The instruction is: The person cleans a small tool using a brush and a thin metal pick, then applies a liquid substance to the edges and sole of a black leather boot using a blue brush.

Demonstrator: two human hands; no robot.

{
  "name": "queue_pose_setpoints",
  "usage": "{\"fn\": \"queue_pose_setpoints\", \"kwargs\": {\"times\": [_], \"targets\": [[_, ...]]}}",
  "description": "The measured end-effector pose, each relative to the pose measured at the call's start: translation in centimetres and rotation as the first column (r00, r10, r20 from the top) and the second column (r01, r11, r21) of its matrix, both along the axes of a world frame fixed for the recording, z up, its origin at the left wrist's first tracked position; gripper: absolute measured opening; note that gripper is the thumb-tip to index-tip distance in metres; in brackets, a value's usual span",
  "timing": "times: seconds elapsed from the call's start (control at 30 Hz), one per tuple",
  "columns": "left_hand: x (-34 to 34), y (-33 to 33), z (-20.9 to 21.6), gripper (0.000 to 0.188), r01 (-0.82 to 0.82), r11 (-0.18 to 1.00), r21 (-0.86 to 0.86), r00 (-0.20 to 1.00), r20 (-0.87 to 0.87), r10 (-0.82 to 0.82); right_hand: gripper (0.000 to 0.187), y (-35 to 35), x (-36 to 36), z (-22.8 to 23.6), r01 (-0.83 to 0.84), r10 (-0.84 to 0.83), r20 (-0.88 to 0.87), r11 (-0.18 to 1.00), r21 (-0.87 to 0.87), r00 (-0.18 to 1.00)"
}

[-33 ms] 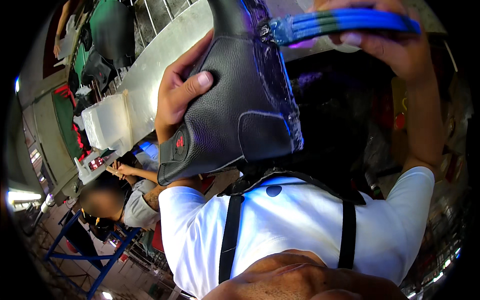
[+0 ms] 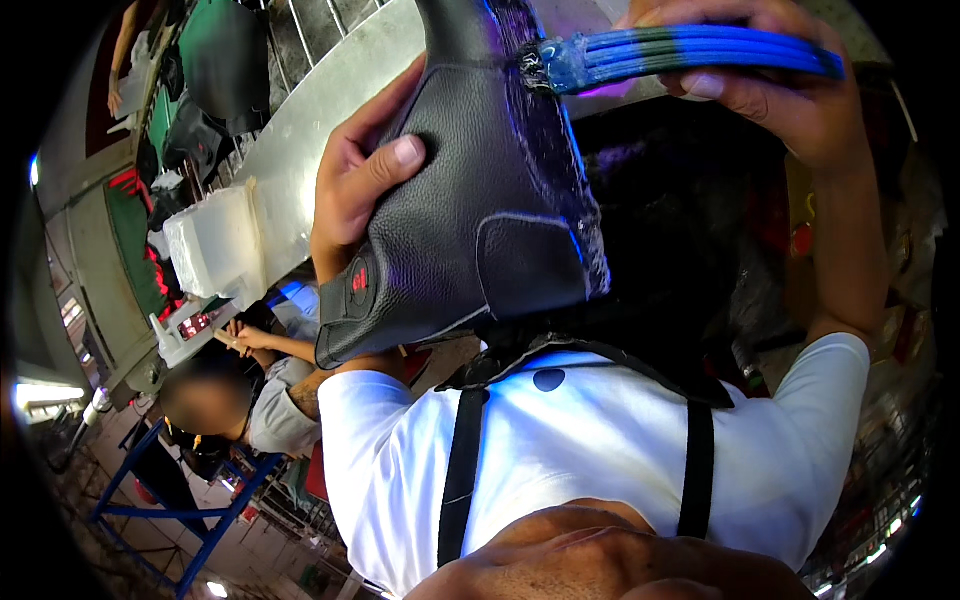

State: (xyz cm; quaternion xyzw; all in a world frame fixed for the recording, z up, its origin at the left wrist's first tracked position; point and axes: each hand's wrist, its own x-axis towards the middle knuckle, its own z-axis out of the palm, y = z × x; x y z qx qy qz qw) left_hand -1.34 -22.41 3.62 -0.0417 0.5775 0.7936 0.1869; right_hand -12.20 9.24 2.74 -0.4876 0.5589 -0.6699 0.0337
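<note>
My left hand point(image 2: 352, 172) grips a black leather shoe upper point(image 2: 470, 210) by its heel side, thumb pressed flat on the grain. The upper is held up close to the camera, with its shiny, wet-looking bottom edge turned to the right. My right hand point(image 2: 790, 100) holds a blue rubber sole point(image 2: 700, 52) by its far end, at the top right. The near end of the sole touches the upper's bottom edge at the top. My white shirt and black straps fill the lower part of the view.
A long grey metal bench point(image 2: 300, 130) runs behind the shoe, with a translucent white container point(image 2: 210, 245) on it. Another person in a grey sleeve point(image 2: 270, 410) sits at lower left beside a blue metal frame point(image 2: 150, 480). Dark machinery stands on the right.
</note>
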Motion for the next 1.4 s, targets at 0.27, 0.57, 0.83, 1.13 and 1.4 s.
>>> {"fn": "queue_pose_setpoints", "kwargs": {"times": [0.27,0.57,0.83,1.13,1.4], "targets": [[-0.6,0.6,-0.1,0.063,-0.047,0.998,-0.043,0.999,0.012,0.048,0.026,1.6,1.2,1.7,-0.166,0.153,0.099,0.977,0.136,0.983],[-0.3,-0.1,0.4,0.061,-0.028,0.996,-0.083,1.000,0.008,0.029,0.037,-0.1,2.2,3.7,-0.170,0.146,0.129,0.965,0.198,0.981],[0.3,-1.2,1.6,0.054,-0.102,0.989,-0.103,0.991,0.075,0.110,0.042,0.9,-0.6,4.1,-0.479,0.435,0.212,0.844,0.242,0.875],[0.5,-0.1,3.8,0.044,-0.190,0.978,0.092,0.967,0.190,0.170,0.041,0.1,-1.4,6.2,-0.513,0.500,0.183,0.858,0.031,0.847],[0.3,-0.7,4.9,0.038,-0.373,0.881,0.292,0.871,0.436,0.224,0.038,-0.5,-2.8,8.4,-0.476,0.477,0.014,0.875,0.084,0.879]]}}
